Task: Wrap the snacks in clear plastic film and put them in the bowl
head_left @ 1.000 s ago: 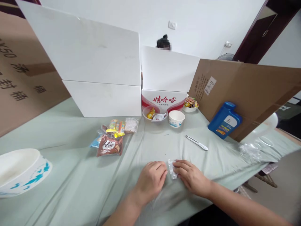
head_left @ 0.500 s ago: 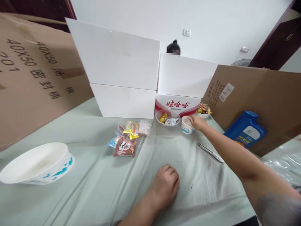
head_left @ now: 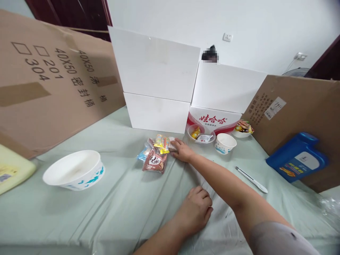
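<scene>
My right hand (head_left: 182, 150) is at the right end of a pile of wrapped snacks, its fingers closed on a small clear packet (head_left: 172, 143) with pale contents. Against that packet lie a yellow snack packet (head_left: 162, 143), a brown-red packet (head_left: 154, 161) with white lettering and a blue one (head_left: 144, 153). My left hand (head_left: 197, 209) rests on the cloth nearer to me, fingers curled in and no object showing in it. A small white paper cup (head_left: 225, 144) with blue print stands to the right of my right hand. Beside it, a clear bowl (head_left: 191, 136) holds a yellow and a white packet.
White boxes (head_left: 156, 111) stand behind the snacks, and cardboard boxes (head_left: 79, 88) flank the table. A large paper bowl (head_left: 92, 177) sits at left near a pale yellow container (head_left: 16, 166). A pen (head_left: 251, 179), a blue bottle (head_left: 294, 166) and a filled white bowl (head_left: 241, 134) are at right.
My right hand has left the paper cup and moved left to the clear packet in the snack pile. The left hand stays on the cloth. The view has shifted left.
</scene>
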{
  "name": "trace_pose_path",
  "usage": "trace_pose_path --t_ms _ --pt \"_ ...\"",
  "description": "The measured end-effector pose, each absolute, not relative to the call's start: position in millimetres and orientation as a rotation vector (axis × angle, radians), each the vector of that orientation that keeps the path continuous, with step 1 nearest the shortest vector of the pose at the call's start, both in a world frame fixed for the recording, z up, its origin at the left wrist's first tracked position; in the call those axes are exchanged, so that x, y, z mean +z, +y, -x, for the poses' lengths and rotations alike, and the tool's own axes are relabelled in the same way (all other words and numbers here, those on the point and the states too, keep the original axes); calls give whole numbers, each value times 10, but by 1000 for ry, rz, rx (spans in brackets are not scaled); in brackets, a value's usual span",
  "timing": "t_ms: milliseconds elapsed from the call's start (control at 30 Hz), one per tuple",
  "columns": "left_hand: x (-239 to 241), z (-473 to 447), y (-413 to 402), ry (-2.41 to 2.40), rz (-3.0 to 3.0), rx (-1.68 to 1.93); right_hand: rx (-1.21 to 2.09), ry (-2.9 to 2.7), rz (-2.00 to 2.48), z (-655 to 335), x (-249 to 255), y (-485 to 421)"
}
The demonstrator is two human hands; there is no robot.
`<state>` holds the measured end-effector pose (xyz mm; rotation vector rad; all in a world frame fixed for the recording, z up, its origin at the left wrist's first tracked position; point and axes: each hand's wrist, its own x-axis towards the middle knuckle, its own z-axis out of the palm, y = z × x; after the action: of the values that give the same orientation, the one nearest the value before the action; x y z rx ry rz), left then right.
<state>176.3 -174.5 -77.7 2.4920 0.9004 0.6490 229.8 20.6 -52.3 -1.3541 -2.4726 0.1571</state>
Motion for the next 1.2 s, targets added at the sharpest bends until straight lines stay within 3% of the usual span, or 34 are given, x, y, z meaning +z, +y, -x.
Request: trace_pose_path --t_ms 167,400,600,767,933,1200 --pt "-732 -1724 -1717 930 -2519 762 148 -2415 1435 -2578 -523 -77" --pt "-672 -1700 -1729 1086 -2266 1371 -52 -2319 1527 -3310 -368 -1551" --pt "-852 -1767 -1717 1024 -2527 1064 188 -2272 1402 -3715 -421 -2283" --pt "-908 -1787 -1715 1136 -2533 1055 -181 -1899 1887 -4444 -458 -1938" --pt "-791 -1789 -1736 1064 -2550 1158 -212 -1762 2082 -4834 -567 -1796" --pt "-766 -1767 -1715 1089 -2515 1131 -24 -2348 1550 -4061 -291 -2326"
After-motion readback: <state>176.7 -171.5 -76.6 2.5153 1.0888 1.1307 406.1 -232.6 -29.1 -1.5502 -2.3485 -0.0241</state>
